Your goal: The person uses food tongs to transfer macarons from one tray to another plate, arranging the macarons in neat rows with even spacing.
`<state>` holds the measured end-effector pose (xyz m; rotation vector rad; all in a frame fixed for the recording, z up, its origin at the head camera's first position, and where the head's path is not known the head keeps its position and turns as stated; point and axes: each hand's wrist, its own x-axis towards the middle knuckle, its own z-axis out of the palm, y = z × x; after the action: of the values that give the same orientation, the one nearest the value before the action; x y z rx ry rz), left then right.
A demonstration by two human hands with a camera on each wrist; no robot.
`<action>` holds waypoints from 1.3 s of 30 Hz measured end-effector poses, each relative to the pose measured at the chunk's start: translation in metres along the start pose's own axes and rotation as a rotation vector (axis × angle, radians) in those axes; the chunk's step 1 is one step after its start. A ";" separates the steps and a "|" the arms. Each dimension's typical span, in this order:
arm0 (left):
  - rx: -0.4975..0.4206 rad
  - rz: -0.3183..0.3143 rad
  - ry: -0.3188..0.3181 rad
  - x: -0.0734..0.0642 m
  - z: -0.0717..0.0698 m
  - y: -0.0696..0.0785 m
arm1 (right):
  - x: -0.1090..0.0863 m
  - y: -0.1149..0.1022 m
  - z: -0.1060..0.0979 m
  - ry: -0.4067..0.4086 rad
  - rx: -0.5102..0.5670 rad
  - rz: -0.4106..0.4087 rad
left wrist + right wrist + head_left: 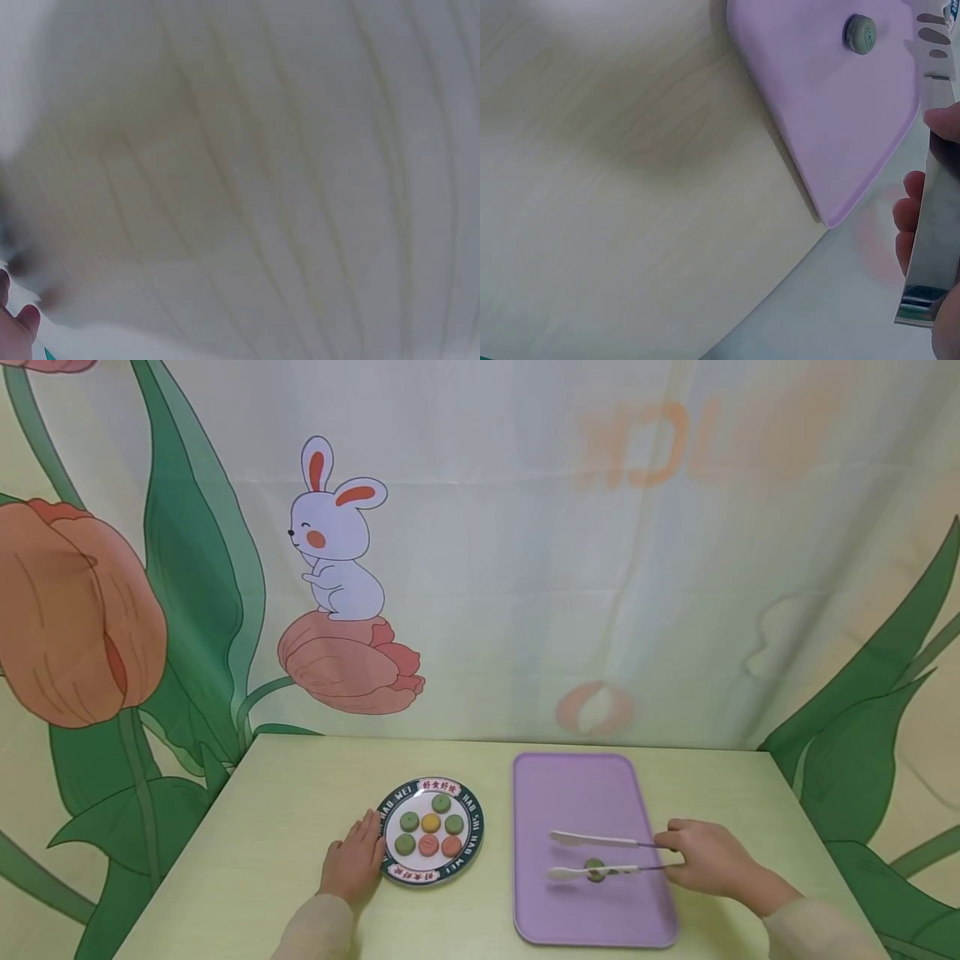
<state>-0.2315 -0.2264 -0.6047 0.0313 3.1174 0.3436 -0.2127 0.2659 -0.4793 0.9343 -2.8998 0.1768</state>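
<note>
My right hand (708,857) grips a pair of tongs (600,839) with metal handles and white tips, reaching left over the purple tray (573,793). The two arms of the tongs are spread apart. A green macaron-like piece (861,34) lies on the tray, partly covered by the nearer arm in the head view. My left hand (351,864) rests beside the round plate (477,827), its extended fingertips at the left rim. On that plate sit several similar pieces: green ones (441,803), a yellow one (431,822) and two pink ones (428,845).
The light wooden table (292,802) carries the plate left of the tray, with a strip of tabletop between them. Behind its far edge hangs a curtain (480,568) printed with tulips and a rabbit.
</note>
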 end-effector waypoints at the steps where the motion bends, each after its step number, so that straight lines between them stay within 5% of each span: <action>1: 0.002 0.002 0.002 0.000 0.000 0.000 | -0.001 0.001 0.000 -0.003 0.005 0.003; 19: -0.010 0.034 0.049 -0.001 0.003 -0.003 | -0.014 0.011 -0.006 -0.079 -0.013 0.030; 39: -0.014 0.016 0.023 0.000 0.000 -0.001 | -0.019 0.018 -0.010 -0.092 -0.012 0.005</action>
<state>-0.2311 -0.2275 -0.6054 0.0520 3.1390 0.3692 -0.2069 0.2929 -0.4729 0.9577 -2.9832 0.1202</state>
